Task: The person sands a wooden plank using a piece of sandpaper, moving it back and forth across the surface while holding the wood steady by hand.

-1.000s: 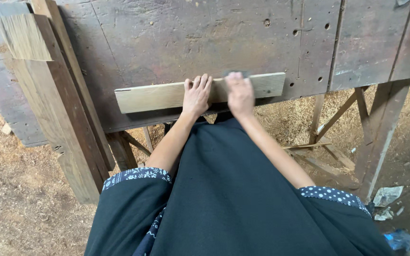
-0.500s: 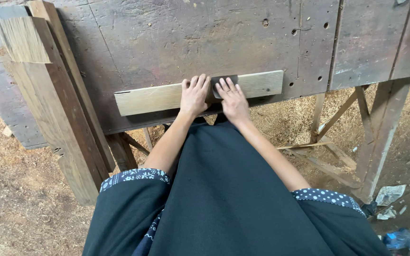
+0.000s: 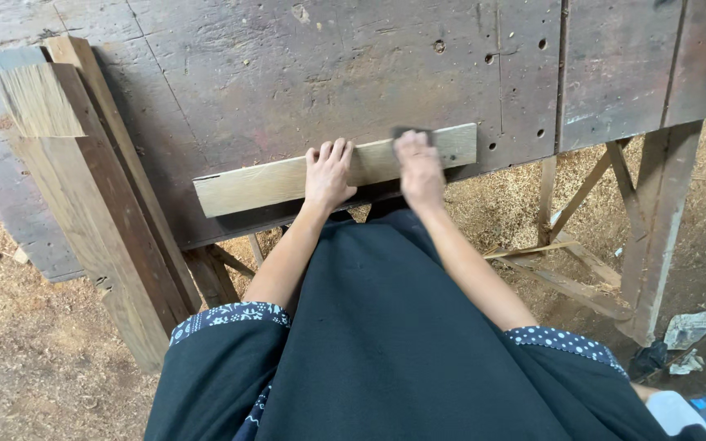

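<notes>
A long, narrow wooden board [image 3: 288,181], pale and light brown, is laid flat near the front edge of the dark, worn desk [image 3: 304,73]. It is set slightly askew to that edge, its right end lying a little farther in on the desk than its left end. The grain is seen running along its length, and the left end is cut square. A small dark sanding pad [image 3: 412,132], partly hidden and blurred, is seen on the board's upper face towards the right end. The pad's shape beyond a dark rectangular edge cannot be told.
</notes>
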